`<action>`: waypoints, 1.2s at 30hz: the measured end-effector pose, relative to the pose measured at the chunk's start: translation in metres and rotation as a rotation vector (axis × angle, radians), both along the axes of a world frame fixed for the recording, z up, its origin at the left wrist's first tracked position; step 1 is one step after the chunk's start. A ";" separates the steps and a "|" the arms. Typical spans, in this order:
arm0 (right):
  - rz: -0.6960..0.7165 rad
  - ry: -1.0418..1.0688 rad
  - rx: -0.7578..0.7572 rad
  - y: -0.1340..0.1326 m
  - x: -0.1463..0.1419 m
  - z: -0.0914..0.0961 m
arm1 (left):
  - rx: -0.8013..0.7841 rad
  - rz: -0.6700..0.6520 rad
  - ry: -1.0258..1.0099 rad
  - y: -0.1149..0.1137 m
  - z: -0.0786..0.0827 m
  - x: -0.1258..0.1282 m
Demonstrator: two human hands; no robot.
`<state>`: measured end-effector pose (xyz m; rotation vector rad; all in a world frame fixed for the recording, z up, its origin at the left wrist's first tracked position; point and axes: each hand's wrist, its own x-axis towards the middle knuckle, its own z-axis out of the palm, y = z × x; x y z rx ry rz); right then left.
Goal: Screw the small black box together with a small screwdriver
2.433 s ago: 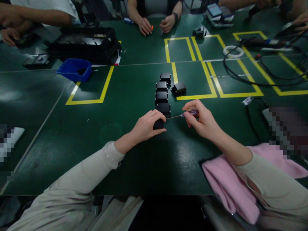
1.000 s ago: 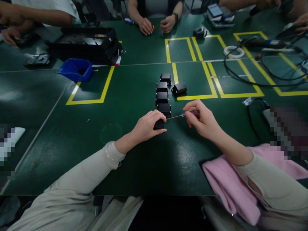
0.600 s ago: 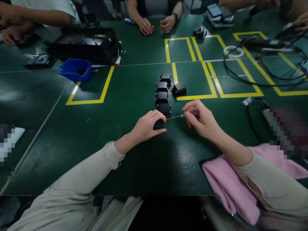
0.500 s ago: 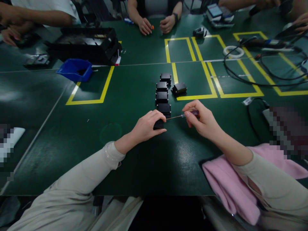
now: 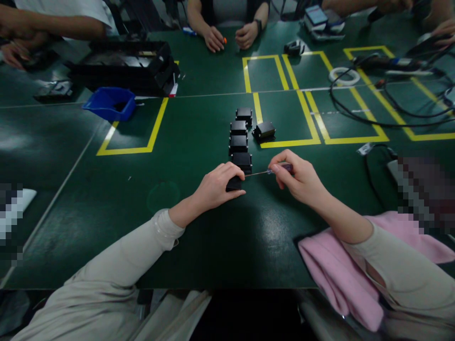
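Observation:
My left hand (image 5: 223, 182) grips a small black box (image 5: 233, 183) on the green table, thumb on the near side and fingers over the far side. A screwdriver (image 5: 282, 168) with a dark, partly clear handle is pinched in my right hand (image 5: 295, 175). Its thin shaft points left and the tip reaches the right end of the held box; the exact contact is too small to see. Beyond my left hand a black box (image 5: 241, 161) of the same kind heads a short row of several. Right of that row, another black box (image 5: 264, 131) sits at an angle.
A blue bin (image 5: 110, 103) and stacked black trays (image 5: 124, 66) stand at the far left. A pink cloth (image 5: 341, 270) lies under my right forearm. Cables (image 5: 355, 118) and a white ring (image 5: 343, 76) are at the far right. Other people's hands (image 5: 215, 39) rest across the table.
Hardly anything differs. My right hand and the screwdriver have shifted very slightly, while my left hand keeps its hold on the black box.

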<state>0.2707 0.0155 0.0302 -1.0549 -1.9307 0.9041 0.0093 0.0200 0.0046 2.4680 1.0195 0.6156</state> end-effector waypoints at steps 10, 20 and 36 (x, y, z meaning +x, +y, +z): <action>-0.006 0.009 0.008 0.000 -0.001 0.000 | -0.006 0.006 0.009 0.000 0.001 0.000; -0.020 0.031 -0.013 0.000 -0.001 -0.001 | -0.008 0.008 0.011 0.000 0.001 0.000; -0.015 0.017 -0.017 0.001 0.000 -0.003 | -0.017 0.008 0.010 0.000 0.002 0.000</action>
